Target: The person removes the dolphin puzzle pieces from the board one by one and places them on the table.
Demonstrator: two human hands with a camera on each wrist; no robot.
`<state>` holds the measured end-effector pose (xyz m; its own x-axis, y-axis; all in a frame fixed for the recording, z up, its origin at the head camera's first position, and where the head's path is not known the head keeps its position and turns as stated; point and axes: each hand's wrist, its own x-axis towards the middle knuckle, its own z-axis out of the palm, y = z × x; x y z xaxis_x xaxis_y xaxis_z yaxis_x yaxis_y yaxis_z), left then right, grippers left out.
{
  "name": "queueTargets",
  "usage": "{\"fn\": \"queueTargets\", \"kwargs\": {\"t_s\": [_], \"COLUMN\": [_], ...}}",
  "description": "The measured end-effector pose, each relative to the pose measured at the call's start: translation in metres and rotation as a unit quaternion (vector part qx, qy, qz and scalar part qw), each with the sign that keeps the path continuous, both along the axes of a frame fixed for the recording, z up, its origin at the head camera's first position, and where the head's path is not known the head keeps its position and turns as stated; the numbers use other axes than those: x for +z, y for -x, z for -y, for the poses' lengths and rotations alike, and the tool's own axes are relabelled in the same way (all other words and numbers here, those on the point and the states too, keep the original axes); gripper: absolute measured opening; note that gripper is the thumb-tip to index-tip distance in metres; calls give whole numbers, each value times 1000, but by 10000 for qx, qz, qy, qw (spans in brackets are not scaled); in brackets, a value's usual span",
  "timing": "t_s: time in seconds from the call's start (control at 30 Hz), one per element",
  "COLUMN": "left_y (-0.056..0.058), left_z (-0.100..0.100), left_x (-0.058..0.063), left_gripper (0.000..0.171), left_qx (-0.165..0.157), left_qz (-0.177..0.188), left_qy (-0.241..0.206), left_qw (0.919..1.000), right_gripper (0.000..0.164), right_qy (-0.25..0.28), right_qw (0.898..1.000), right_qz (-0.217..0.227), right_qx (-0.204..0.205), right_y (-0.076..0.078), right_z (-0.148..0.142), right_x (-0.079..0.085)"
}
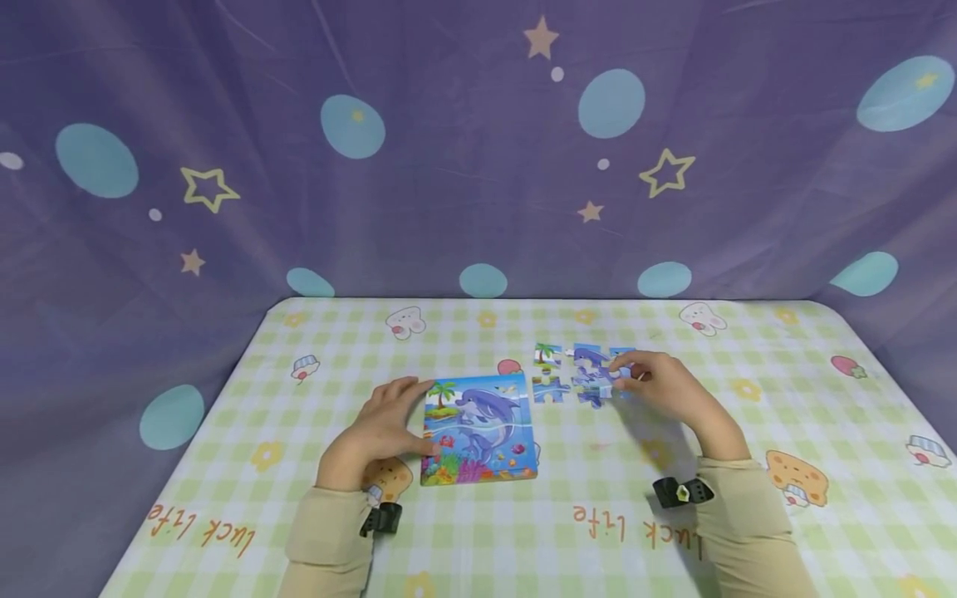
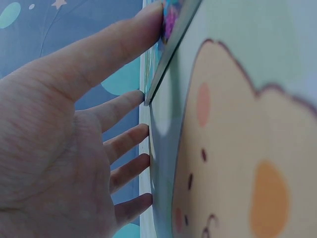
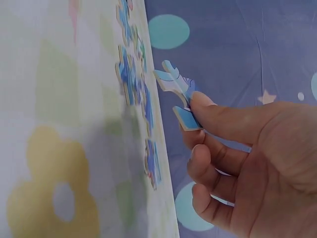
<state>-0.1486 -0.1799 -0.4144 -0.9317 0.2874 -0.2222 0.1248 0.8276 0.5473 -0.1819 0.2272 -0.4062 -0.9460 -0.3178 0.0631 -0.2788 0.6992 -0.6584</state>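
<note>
A square dolphin picture board [image 1: 478, 428] lies on the table, with a palm tree, crab and coral printed on it. My left hand [image 1: 383, 425] is at its left side, fingers spread and fairly straight. The thumb [image 2: 124, 47] rests on the board's face near its lower left. Farther right, my right hand [image 1: 669, 390] pinches a blue-and-white puzzle piece [image 3: 181, 87] between thumb and fingers, held up off the table. Beneath and left of it lie several puzzle pieces [image 1: 549, 389], some set close together; the hand partly covers those at the right.
A green-and-white checked cloth [image 1: 523, 540] with printed cartoons and lettering covers the table. Behind the table hangs a purple curtain [image 1: 478, 191] with stars and teal spots. A black strap device [image 1: 680, 492] sits at the right wrist, and another [image 1: 383, 519] at the left.
</note>
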Motion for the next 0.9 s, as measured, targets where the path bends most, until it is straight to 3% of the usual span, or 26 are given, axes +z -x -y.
{"fn": "queueTargets", "kwargs": {"t_s": [0.3, 0.9], "left_y": [1, -1], "left_z": [0, -1], "left_x": [-1, 1], "left_gripper": [98, 100], "left_qx": [0, 81], "left_qz": [-31, 11], "left_qy": [37, 98], "left_qw": [10000, 9999], "right_gripper": [17, 21], "right_qy": [-121, -520], "right_qw": [9999, 9968], "right_qz": [-51, 469], "right_qx": [-71, -392], "right_y": [1, 6], "right_z": [-15, -25], "right_x": [-4, -19]}}
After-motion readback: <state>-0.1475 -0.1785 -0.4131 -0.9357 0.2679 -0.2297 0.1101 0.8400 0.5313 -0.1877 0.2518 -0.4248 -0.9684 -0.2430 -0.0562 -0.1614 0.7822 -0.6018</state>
